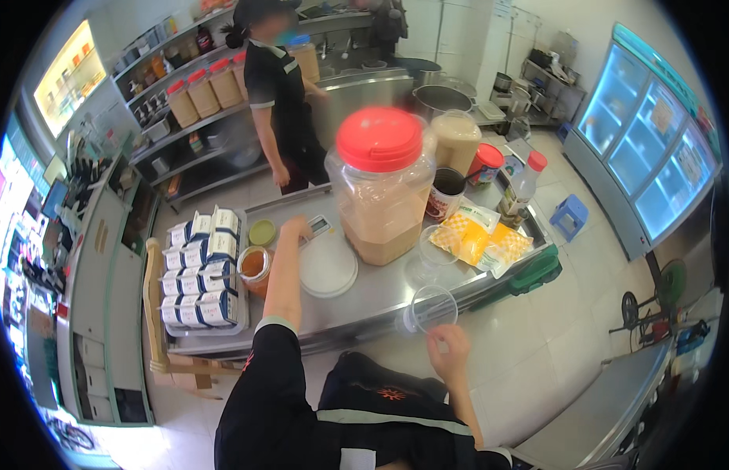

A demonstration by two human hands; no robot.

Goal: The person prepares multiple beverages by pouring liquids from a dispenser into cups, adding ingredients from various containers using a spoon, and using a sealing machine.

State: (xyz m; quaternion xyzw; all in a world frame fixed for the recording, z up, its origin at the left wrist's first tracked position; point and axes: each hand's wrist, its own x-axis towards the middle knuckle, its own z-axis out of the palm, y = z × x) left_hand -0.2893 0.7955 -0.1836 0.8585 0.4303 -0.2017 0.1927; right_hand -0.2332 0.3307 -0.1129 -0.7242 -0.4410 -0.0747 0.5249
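My left hand (296, 228) reaches over the steel table to a digital kitchen scale (328, 270) with a round white plate. Its fingers are at the display panel (320, 225), and their exact pose is hidden by the back of the hand. In front of the table edge, my right hand (449, 354) grips a clear plastic cup (434, 309) by the rim; the cup is tilted. A second clear cup (438, 249) stands on the table. Left of the scale are an open jar of orange-brown preserve (255, 271) with a utensil in it and a green lid (262, 232).
A large red-lidded jar of tan powder (381, 217) stands behind the scale. Right of it are yellow checkered packets (479, 238), an open can (444, 200) and a red-capped bottle (523, 182). A tray of white cartons (203, 270) sits left. A co-worker (282, 100) stands beyond the table.
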